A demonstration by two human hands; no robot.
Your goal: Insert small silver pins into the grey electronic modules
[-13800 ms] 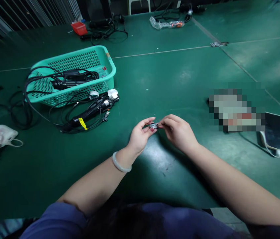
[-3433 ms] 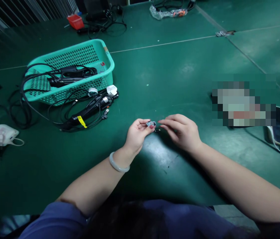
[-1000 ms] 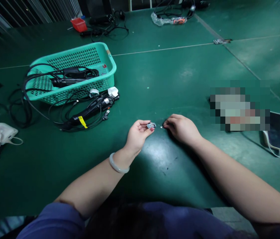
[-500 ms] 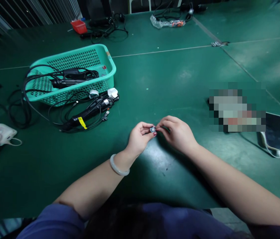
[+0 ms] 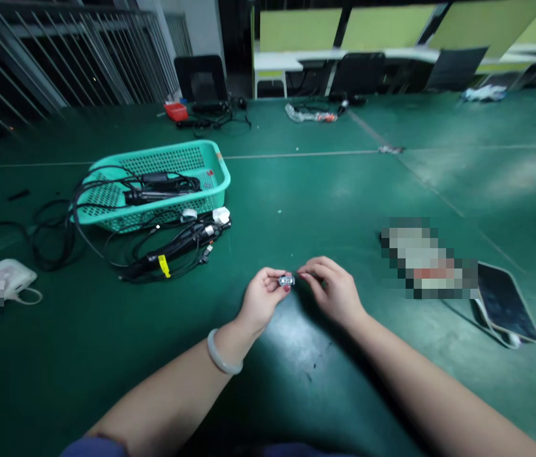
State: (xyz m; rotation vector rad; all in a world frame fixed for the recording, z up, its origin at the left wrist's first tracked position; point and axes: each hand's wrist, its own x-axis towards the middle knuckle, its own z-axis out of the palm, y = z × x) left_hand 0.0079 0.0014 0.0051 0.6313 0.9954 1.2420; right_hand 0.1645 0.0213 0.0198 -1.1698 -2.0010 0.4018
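The left hand [image 5: 257,298] grips a small silvery, metallic-looking piece [image 5: 287,280] between thumb and fingers, over the near middle of the smooth green tabletop [image 5: 329,209]. Just right of it, the right hand [image 5: 334,291] has thumb and fingertips drawn close; whether they pinch anything cannot be told. Farther left stands a turquoise perforated plastic basket [image 5: 222,190].

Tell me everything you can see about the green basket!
The basket is mint green and looks like plastic. It's a long box with rounded corners, lots of little holes in its walls and a smooth rim. It sits upright on the table. Inside lies black gear, and black cables drape over its left end in the picture. Near the right end are a small red mark inside and a brownish patch on the rim.
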